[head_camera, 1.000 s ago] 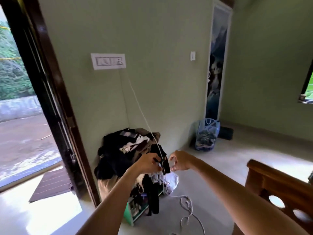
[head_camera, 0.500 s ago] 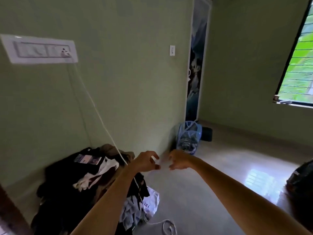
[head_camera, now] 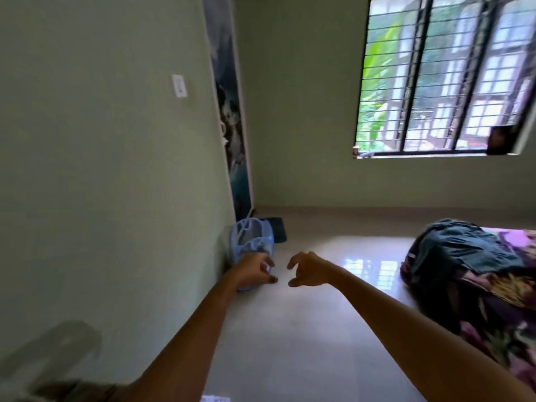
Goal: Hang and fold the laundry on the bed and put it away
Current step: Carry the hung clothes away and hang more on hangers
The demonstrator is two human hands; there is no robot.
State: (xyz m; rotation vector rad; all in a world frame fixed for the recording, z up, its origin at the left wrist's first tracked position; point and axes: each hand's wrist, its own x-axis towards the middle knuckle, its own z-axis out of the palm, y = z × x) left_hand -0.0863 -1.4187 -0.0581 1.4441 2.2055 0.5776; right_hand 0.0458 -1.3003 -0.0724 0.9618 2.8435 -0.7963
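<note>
Both my arms reach forward over the floor. My left hand (head_camera: 256, 272) and my right hand (head_camera: 307, 269) hang side by side with loosely curled fingers, a small gap between them, and nothing in either. A heap of dark teal laundry (head_camera: 461, 250) lies on the bed (head_camera: 493, 320), which has a floral purple cover, at the right edge. The heap is well to the right of my right hand.
A blue mesh laundry basket (head_camera: 251, 236) stands against the left wall just beyond my left hand, with a dark mat (head_camera: 277, 229) behind it. A barred window (head_camera: 435, 76) fills the far wall. Shiny tiled floor (head_camera: 319, 329) lies between the wall and the bed.
The view has swung right, away from the doorway and the clothes pile on the rack, toward the window and bed. My hands no longer hold the black garment and have moved slightly apart.
</note>
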